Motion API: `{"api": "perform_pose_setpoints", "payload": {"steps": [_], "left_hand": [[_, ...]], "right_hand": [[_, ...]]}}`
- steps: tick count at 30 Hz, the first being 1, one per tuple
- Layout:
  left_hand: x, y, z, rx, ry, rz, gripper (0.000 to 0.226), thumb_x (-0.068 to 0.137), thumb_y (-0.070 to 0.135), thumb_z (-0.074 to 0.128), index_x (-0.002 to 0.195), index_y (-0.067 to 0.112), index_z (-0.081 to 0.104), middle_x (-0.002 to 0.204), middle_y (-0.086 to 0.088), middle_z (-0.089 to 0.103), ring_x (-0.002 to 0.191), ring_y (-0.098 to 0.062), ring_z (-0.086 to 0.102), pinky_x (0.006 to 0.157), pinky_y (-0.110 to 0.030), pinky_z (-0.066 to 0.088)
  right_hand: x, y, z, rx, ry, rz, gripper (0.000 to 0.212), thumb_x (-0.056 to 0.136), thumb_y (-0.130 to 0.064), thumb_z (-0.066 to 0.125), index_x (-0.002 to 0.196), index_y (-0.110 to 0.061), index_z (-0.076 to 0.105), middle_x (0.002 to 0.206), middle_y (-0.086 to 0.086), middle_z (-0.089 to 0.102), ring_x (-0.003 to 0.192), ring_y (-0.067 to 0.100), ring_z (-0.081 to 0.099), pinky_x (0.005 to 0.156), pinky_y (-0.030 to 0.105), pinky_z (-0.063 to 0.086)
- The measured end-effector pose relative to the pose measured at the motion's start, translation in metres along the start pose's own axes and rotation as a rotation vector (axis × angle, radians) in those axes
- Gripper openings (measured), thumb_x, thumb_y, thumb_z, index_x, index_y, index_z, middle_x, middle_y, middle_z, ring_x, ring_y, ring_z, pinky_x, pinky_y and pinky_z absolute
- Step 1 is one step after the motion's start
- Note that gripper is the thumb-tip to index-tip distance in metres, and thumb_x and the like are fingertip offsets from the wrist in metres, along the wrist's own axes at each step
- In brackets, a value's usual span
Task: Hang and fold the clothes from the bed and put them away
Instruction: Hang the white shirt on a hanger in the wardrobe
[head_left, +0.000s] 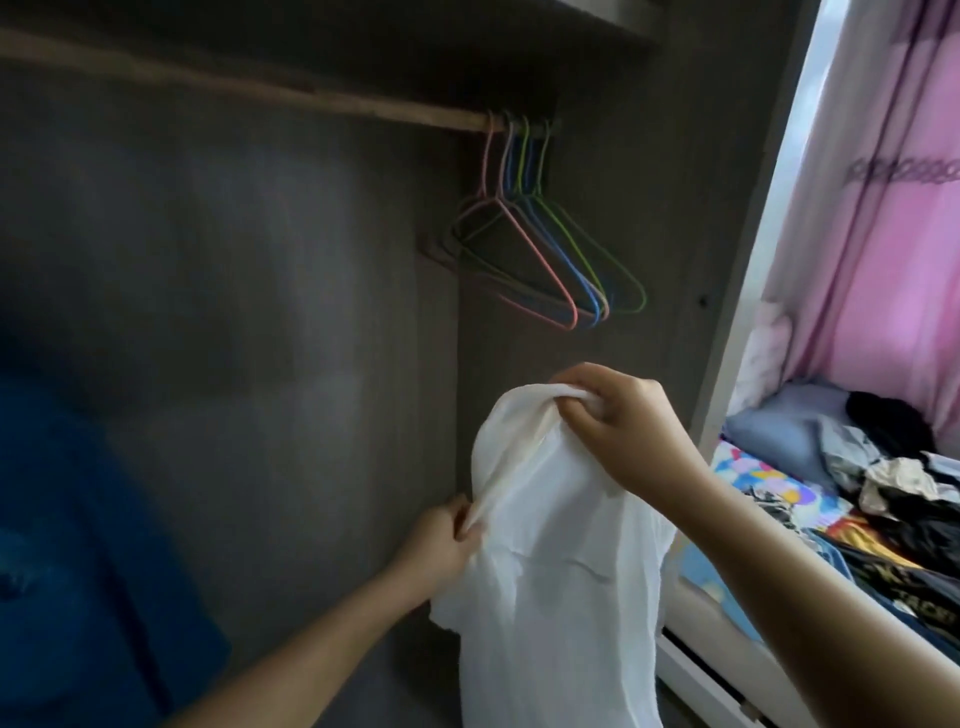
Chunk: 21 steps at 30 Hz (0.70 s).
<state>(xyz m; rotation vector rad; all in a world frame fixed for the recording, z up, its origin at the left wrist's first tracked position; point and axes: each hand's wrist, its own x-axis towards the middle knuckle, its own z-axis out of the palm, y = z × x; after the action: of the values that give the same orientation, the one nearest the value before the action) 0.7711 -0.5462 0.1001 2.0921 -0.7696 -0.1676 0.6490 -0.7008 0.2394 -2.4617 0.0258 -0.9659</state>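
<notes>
A white garment (556, 561) hangs in front of the open wardrobe. My right hand (608, 410) grips its top edge, bunched in the fingers. Lower and to the left, my left hand (441, 540) pinches the garment's cream-edged side seam. Above them, several coloured hangers (540, 249) in pink, blue and green hang bare on the wooden rail (291, 93) near its right end. On the bed (779, 488) at the right lies a pile of dark and light clothes (904, 499).
The wardrobe's dark back panel (234, 312) fills the left and middle. A blue cloth (78, 545) hangs at the left edge. Pink curtains (883, 234) cover the window beside the bed, and a grey-blue pillow (784, 421) lies at its head.
</notes>
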Motion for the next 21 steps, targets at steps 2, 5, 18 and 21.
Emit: {"api": "perform_pose_setpoints", "payload": {"steps": [2, 5, 18, 21], "left_hand": [[0.016, -0.018, -0.021, -0.087, -0.005, -0.043, 0.011, 0.094, 0.027, 0.058, 0.093, 0.016, 0.056, 0.081, 0.004, 0.062, 0.069, -0.006, 0.057, 0.053, -0.01, 0.041], [0.036, -0.034, -0.05, -0.086, 0.15, -0.022, 0.029, 0.092, 0.024, 0.061, 0.07, 0.017, 0.043, 0.06, 0.004, 0.045, 0.053, -0.007, 0.039, 0.044, -0.013, 0.029], [0.074, 0.015, -0.134, 0.29, 0.496, 0.272, 0.017, 0.09, 0.002, 0.052, 0.08, 0.009, 0.064, 0.078, -0.007, 0.064, 0.077, -0.02, 0.058, 0.064, -0.028, 0.033], [0.072, 0.024, -0.128, 0.313, 0.497, 0.284, 0.014, 0.093, 0.006, 0.047, 0.086, 0.009, 0.059, 0.077, -0.008, 0.062, 0.074, -0.024, 0.058, 0.065, -0.033, 0.038]], "right_hand": [[0.006, 0.006, 0.007, -0.022, 0.0, 0.041, 0.018, 0.093, -0.02, 0.053, 0.097, -0.032, 0.066, 0.083, -0.022, 0.061, 0.082, 0.001, 0.061, 0.073, 0.016, 0.047], [0.016, 0.021, 0.012, -0.086, -0.006, 0.065, 0.017, 0.093, -0.019, 0.053, 0.091, -0.032, 0.064, 0.08, -0.016, 0.063, 0.078, 0.007, 0.061, 0.068, 0.02, 0.045], [0.169, -0.004, -0.009, -0.206, 0.095, -0.117, 0.029, 0.093, -0.021, 0.054, 0.121, -0.015, 0.061, 0.109, 0.008, 0.063, 0.098, 0.026, 0.059, 0.075, 0.022, 0.04], [0.21, -0.001, 0.012, -0.416, -0.044, -0.001, 0.048, 0.096, -0.022, 0.053, 0.14, -0.011, 0.038, 0.127, 0.019, 0.048, 0.113, 0.039, 0.051, 0.083, 0.038, 0.045]]}}
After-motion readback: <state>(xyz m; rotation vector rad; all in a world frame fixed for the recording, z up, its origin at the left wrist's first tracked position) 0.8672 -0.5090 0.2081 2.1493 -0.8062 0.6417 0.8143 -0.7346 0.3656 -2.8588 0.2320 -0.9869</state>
